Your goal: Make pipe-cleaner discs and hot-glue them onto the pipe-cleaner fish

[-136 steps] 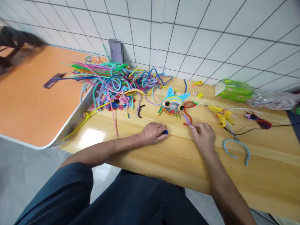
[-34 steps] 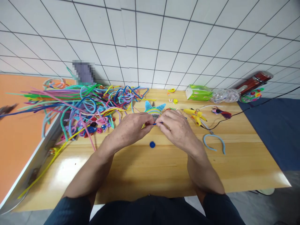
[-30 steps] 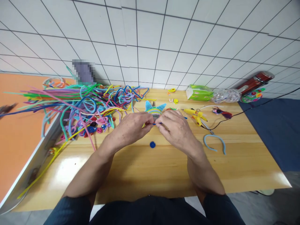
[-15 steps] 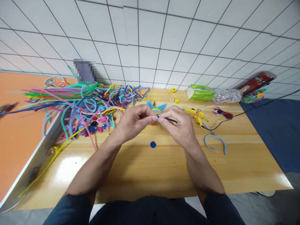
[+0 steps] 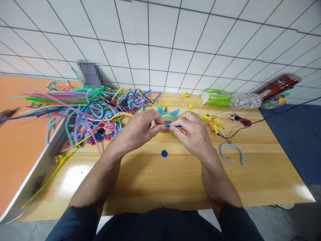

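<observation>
1. Blue pipe cleaner [image 5: 168, 126] spans your fingertips, overlapping in view the striped fish-like figure [image 5: 169, 116] behind it on the wooden table [image 5: 175, 187].
2. Your right hand [image 5: 192, 131] pinches it between thumb and fingers. Your left hand [image 5: 142, 126] has thumb and forefinger at its other end; I cannot tell whether they grip it.
3. You appear to be at a shaping step, bending or winding the strand in small turns.
4. As I judge it, the next move calls for a steady right pinch and fine left fingertip control, so the fuzzy wire doesn't spring loose.
5. Just in front of you, apart from both hands, lies a round blue disc [image 5: 164, 153]; the hot glue gun [image 5: 213, 124] rests beyond your right hand.
</observation>
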Tool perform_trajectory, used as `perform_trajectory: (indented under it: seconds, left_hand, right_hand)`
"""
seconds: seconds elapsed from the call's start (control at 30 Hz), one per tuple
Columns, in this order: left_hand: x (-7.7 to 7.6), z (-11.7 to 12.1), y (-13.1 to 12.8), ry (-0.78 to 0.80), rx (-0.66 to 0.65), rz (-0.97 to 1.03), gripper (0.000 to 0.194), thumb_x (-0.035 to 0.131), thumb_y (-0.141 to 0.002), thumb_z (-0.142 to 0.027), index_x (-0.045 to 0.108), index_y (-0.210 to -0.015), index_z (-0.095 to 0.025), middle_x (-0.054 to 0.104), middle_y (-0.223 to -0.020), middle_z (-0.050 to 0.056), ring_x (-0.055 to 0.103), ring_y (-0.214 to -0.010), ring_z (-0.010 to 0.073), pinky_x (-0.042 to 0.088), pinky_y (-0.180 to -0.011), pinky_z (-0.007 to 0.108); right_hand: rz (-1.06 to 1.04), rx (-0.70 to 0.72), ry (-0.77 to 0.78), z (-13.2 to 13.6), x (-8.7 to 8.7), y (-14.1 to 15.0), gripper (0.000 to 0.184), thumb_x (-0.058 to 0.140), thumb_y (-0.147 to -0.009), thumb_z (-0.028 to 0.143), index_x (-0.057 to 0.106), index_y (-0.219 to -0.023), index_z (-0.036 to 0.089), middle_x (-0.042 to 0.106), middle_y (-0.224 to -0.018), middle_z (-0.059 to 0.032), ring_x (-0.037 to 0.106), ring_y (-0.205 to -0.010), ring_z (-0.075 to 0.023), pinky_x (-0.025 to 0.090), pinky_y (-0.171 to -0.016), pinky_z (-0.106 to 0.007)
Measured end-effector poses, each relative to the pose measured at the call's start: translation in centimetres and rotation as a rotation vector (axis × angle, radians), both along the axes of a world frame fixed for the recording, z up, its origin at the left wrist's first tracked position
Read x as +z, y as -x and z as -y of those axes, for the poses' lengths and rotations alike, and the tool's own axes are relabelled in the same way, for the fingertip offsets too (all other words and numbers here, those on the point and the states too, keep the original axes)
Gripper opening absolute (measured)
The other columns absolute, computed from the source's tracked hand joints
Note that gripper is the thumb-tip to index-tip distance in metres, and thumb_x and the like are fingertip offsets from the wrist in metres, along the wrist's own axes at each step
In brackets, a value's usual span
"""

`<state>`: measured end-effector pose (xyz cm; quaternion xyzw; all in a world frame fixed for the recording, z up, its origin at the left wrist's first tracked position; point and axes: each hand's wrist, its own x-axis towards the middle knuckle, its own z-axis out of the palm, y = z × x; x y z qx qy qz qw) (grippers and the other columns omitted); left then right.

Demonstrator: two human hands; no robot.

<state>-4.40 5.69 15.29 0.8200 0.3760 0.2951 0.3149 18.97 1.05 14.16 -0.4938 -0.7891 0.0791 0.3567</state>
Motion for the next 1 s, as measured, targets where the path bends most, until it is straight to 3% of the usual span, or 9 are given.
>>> perform_trajectory:
  seconds: [0.2, 0.4, 0.6, 0.83, 1.0]
  left_hand:
    - [-0.5, 0.0, -0.1, -0.099, -0.077, -0.099, 0.013, 0.063, -0.098, -0.012, 0.072, -0.093, -0.019, 0.072, -0.088, -0.001, 0.058, -0.071, 0.0128, 0.043, -0.073, 0.027]
    - [-0.3, 0.0, -0.2, -0.092, -0.117, 0.016, 0.015, 0.062, -0.093, -0.008, 0.07, -0.083, -0.018, 0.068, -0.081, -0.002, 0.051, -0.067, 0.0099, 0.039, -0.068, 0.025]
    - [-1.2, -0.3, -1.8, 0.134, 0.004, 0.393, 0.017, 0.075, -0.091, -0.028, 0.072, -0.078, -0.018, 0.062, -0.072, -0.001, 0.046, -0.061, 0.0103, 0.034, -0.058, 0.026]
    - [-3.1, -0.2, -4.4, 0.461, 0.088, 0.849, 0.029, 0.089, -0.08, -0.041, 0.071, -0.081, -0.019, 0.059, -0.065, -0.004, 0.045, -0.055, 0.0083, 0.037, -0.055, 0.023]
    - [-3.5, -0.3, -4.7, 0.558, 0.074, 0.914, 0.035, 0.093, -0.08, -0.045, 0.07, -0.084, -0.019, 0.059, -0.068, -0.006, 0.038, -0.052, 0.0051, 0.033, -0.052, 0.021]
  right_hand:
    - [0.06, 0.042, -0.019, 0.1, -0.3, 0.2, 0.015, 0.069, -0.103, 0.021, 0.079, -0.093, 0.027, 0.074, -0.097, -0.0042, 0.068, -0.096, -0.0234, 0.05, -0.09, -0.041]
    - [-0.006, 0.076, -0.05, -0.1, -0.4, 0.5, 0.014, 0.071, -0.102, 0.019, 0.078, -0.091, 0.025, 0.075, -0.092, -0.0034, 0.069, -0.091, -0.0218, 0.051, -0.087, -0.039]
    - [-0.294, 0.055, 0.025, -0.4, -0.2, 0.8, 0.011, 0.074, -0.101, 0.022, 0.081, -0.093, 0.026, 0.077, -0.088, -0.0011, 0.07, -0.084, -0.0192, 0.053, -0.078, -0.035]
    - [-0.475, 0.012, 0.041, -1.1, -1.4, 1.5, 0.015, 0.074, -0.097, 0.023, 0.078, -0.083, 0.025, 0.069, -0.079, 0.0014, 0.064, -0.076, -0.0162, 0.052, -0.074, -0.033]
    - [-0.506, -0.006, 0.111, -1.2, -1.2, 1.1, 0.008, 0.075, -0.098, 0.03, 0.082, -0.096, 0.026, 0.078, -0.09, -0.0007, 0.069, -0.084, -0.0189, 0.054, -0.079, -0.035]
